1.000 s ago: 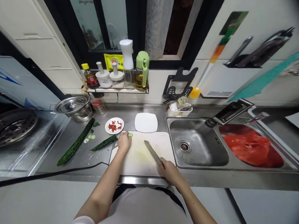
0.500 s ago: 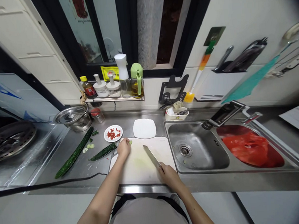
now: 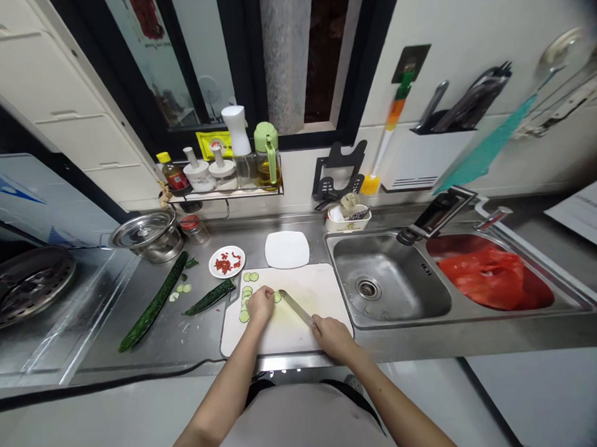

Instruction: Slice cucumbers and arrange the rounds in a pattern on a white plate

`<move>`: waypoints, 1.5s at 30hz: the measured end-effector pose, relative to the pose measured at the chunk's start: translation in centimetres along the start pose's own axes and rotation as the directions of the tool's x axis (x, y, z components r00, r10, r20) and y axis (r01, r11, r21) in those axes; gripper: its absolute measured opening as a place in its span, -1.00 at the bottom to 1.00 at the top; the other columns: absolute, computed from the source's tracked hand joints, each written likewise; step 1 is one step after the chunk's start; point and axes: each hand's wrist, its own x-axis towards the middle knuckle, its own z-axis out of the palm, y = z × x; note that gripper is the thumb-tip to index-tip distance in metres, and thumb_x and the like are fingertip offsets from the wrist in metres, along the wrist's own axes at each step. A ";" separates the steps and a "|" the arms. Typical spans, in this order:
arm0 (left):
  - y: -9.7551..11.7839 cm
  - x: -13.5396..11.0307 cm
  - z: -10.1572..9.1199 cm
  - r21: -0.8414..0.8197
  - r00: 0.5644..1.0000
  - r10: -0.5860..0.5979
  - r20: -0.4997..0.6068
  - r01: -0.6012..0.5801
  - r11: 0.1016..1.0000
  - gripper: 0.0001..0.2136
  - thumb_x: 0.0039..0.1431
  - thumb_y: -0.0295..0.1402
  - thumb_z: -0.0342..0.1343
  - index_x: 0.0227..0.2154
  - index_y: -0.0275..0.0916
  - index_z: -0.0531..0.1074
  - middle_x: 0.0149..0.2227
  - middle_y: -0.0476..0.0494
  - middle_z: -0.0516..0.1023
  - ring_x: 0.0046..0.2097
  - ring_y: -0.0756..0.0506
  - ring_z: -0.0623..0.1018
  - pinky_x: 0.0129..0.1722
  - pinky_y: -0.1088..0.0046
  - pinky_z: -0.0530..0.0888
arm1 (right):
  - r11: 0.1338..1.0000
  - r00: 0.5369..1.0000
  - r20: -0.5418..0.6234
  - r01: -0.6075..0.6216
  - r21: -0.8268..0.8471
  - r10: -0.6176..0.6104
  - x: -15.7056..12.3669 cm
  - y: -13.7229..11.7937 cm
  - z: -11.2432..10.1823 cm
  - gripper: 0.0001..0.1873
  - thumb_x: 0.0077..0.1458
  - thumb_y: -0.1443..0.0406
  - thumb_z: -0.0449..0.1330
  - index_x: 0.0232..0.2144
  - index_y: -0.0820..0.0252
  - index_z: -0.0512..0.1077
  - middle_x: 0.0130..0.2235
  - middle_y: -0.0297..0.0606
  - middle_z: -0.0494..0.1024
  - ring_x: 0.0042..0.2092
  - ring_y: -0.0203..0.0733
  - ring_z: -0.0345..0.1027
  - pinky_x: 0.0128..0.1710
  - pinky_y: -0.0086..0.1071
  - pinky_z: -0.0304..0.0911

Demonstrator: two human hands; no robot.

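Observation:
My right hand [image 3: 332,336] is wrapped round the handle of a kitchen knife [image 3: 297,307], its blade pointing up and left over the white cutting board [image 3: 306,283]. Close to the knife tip, my left hand [image 3: 261,304] is closed, its fingertips pinching a cucumber slice [image 3: 277,296]. Several more cucumber slices [image 3: 244,316] lie along the board's left side, partly hidden by that hand. Left of the board are a cut piece of cucumber [image 3: 210,298] and a long whole cucumber [image 3: 155,303].
Behind the board sit a white square plate [image 3: 286,249] and a small plate of chopped red pieces [image 3: 221,270]. A steel pot [image 3: 146,238] stands at back left. To the right is the sink [image 3: 392,298], with a red plastic bag [image 3: 486,280] in its second basin.
My left hand has moved right and nearer over the board, uncovering several slices on its left side. The knife tip is now close to the left fingertips. The whole view has shifted slightly.

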 end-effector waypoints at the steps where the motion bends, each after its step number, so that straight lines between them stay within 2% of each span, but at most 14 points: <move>1: 0.1 -0.1 0.0 0.042 1.000 0.009 -0.017 -0.008 0.999 -0.80 0.08 -0.40 0.05 -0.28 -0.08 0.54 -0.21 -0.08 0.61 -0.09 -0.16 0.52 -0.10 0.33 0.33 | 1.000 1.000 0.001 0.005 -0.009 -0.005 0.0 -0.1 -0.1 -0.66 0.28 0.28 -0.16 -0.06 0.21 0.34 -0.17 -0.05 0.56 -0.10 -0.06 0.43 -0.22 -0.33 0.14; 5: 0.1 -0.3 -0.2 0.123 0.998 0.038 -0.043 -0.032 0.992 -0.78 0.10 -0.40 0.04 -0.26 -0.07 0.55 -0.13 -0.11 0.59 -0.01 -0.20 0.47 -0.04 0.27 0.28 | 0.999 1.000 0.008 0.022 -0.033 -0.021 0.2 -0.5 -0.6 -0.67 0.26 0.31 -0.15 -0.09 0.23 0.36 -0.17 -0.03 0.56 -0.11 -0.04 0.44 -0.22 -0.32 0.16; 10: 0.0 -0.3 -0.6 0.145 0.998 0.040 -0.041 -0.033 0.989 -0.77 0.12 -0.41 0.02 -0.27 -0.04 0.56 -0.13 -0.10 0.59 -0.01 -0.20 0.46 -0.01 0.23 0.24 | 0.998 0.999 0.020 0.036 -0.049 -0.035 0.4 -0.9 -0.9 -0.67 0.23 0.33 -0.12 -0.09 0.24 0.38 -0.13 0.00 0.55 -0.07 -0.03 0.43 -0.19 -0.30 0.18; 26: 0.1 -0.2 -0.8 0.149 0.999 0.050 -0.020 -0.046 0.988 -0.77 0.12 -0.42 0.02 -0.26 -0.06 0.55 -0.12 -0.13 0.59 0.00 -0.21 0.44 0.00 0.22 0.23 | 0.997 0.996 0.083 0.049 -0.063 -0.044 0.2 -0.9 -0.8 -0.66 0.19 0.41 -0.10 -0.06 0.27 0.37 -0.14 0.07 0.54 -0.07 0.00 0.43 -0.18 -0.25 0.22; 45: 0.0 0.2 -0.9 0.144 0.999 0.040 0.014 -0.042 0.989 -0.79 0.14 -0.36 0.04 -0.26 0.01 0.55 -0.13 -0.08 0.59 0.00 -0.20 0.44 0.01 0.22 0.22 | 0.997 0.992 0.111 0.065 -0.042 -0.060 2.5 -1.3 -1.1 -0.65 0.15 0.42 -0.06 -0.04 0.27 0.36 -0.11 0.03 0.54 -0.07 -0.03 0.44 -0.21 -0.29 0.26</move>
